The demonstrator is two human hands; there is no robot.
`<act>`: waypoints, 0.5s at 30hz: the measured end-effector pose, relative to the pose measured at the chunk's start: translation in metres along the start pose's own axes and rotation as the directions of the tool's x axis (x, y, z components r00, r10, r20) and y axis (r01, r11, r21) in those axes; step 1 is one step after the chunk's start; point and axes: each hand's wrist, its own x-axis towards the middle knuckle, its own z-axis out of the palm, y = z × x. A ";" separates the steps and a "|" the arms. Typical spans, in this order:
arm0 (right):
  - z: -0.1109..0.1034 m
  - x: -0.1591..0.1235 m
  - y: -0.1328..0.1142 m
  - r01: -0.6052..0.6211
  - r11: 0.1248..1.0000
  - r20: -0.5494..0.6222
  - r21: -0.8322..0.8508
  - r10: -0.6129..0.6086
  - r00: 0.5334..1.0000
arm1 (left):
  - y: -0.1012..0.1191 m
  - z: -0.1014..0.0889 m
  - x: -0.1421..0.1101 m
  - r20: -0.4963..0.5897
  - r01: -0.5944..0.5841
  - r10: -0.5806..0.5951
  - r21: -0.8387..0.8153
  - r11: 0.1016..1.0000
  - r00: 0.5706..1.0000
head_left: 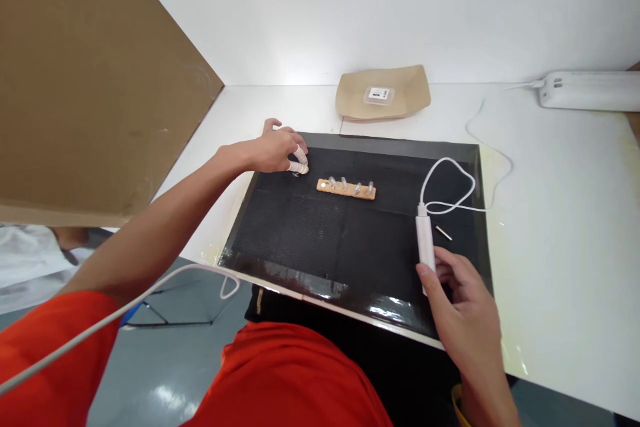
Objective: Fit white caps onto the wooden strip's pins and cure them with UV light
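Note:
My left hand (pixel 281 149) reaches to the far left corner of the black mat (pixel 295 230). White covers wrap its thumb and a finger, which are pinched together; whatever is between them is too small to make out. To the right of it lies a narrow tan strip (pixel 345 189) bearing several small clear, tube-like pieces and a white dot at its left end. My right hand (pixel 463 293) is closed around a slim white stick-shaped device (pixel 425 243) at the mat's right side. A white cable (pixel 450 160) loops out of the device's far end.
A small silvery rod (pixel 443 233) lies beside the white device. Behind the mat stands a tan paper tray (pixel 345 95) holding a clear labelled box (pixel 379 95). A white power strip (pixel 595 91) sits at the back right. A brown board (pixel 100 80) rises on the left.

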 end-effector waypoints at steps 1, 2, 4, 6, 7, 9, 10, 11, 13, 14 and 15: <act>0.000 0.000 0.000 0.004 1.000 0.001 -0.001 -0.004 1.000 | 0.001 -0.001 0.002 0.008 0.000 0.000 0.007 1.000 1.000; 0.000 0.000 0.000 0.008 1.000 0.000 -0.001 -0.008 1.000 | 0.001 -0.003 0.003 0.017 -0.002 0.002 0.013 1.000 1.000; 0.000 0.000 0.000 0.014 1.000 0.000 -0.001 -0.014 1.000 | 0.002 -0.005 0.007 0.036 -0.005 0.004 0.018 1.000 0.999; 0.000 0.000 -0.001 0.021 1.000 0.001 -0.001 -0.021 1.000 | 0.001 -0.008 0.012 0.056 -0.001 -0.001 0.021 1.000 0.998; 0.000 0.000 -0.001 0.027 1.000 0.004 -0.003 -0.027 1.000 | 0.001 -0.009 0.015 0.072 0.008 -0.010 0.025 1.000 0.997; -0.001 -0.001 -0.001 0.039 0.999 0.006 -0.012 -0.039 0.999 | 0.002 -0.014 0.020 0.116 0.034 -0.038 0.039 0.999 0.992; -0.001 -0.001 -0.001 0.043 0.999 0.007 -0.015 -0.043 0.999 | 0.003 -0.018 0.023 0.144 0.047 -0.054 0.046 0.998 0.988; -0.001 -0.001 -0.001 0.045 0.999 0.009 -0.018 -0.045 0.999 | 0.004 -0.022 0.026 0.171 0.061 -0.069 0.051 0.997 0.983; -0.001 -0.001 -0.001 0.041 0.999 0.013 -0.020 -0.041 0.999 | 0.008 -0.029 0.031 0.208 0.086 -0.096 0.057 0.995 0.973; -0.001 -0.001 0.000 0.038 0.999 0.015 -0.019 -0.038 0.999 | 0.010 -0.033 0.035 0.218 0.099 -0.111 0.065 0.993 0.970; -0.001 -0.001 0.000 0.035 0.999 0.017 -0.017 -0.034 0.999 | 0.011 -0.035 0.038 0.227 0.110 -0.125 0.077 0.991 0.966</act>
